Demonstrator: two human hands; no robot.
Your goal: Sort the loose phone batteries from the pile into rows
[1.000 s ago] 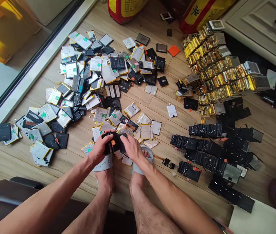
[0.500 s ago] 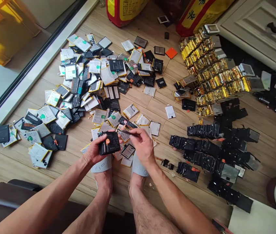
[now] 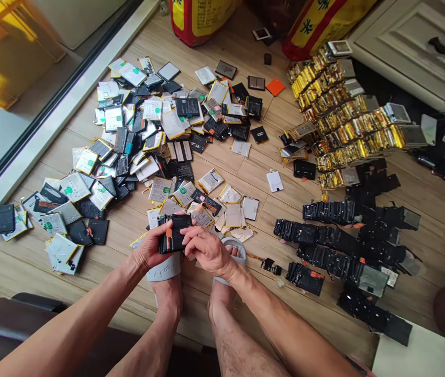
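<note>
My left hand (image 3: 152,245) is closed round a small stack of black phone batteries (image 3: 175,233), held above my feet. An orange tab lies across the top battery near my left thumb. My right hand (image 3: 210,252) has its fingers curled against the right edge of the same stack; its thumb is mostly hidden. Just beyond my hands, loose batteries (image 3: 210,180) with white faces and yellow edges lie on the floor. A large heap of mixed white and black batteries (image 3: 144,125) spreads to the upper left.
Right of me stand rows of gold-edged batteries (image 3: 348,120) and rows of black batteries (image 3: 324,233). Red and yellow bags (image 3: 202,23) stand at the back. A cabinet (image 3: 411,52) is at the upper right, and a yellow crate (image 3: 10,57) at the upper left. My slippered feet (image 3: 164,269) are below.
My right hand has moved left and down, bringing the battery it held apart onto the stack. The top battery now shows an orange tab instead of a round orange sticker.
</note>
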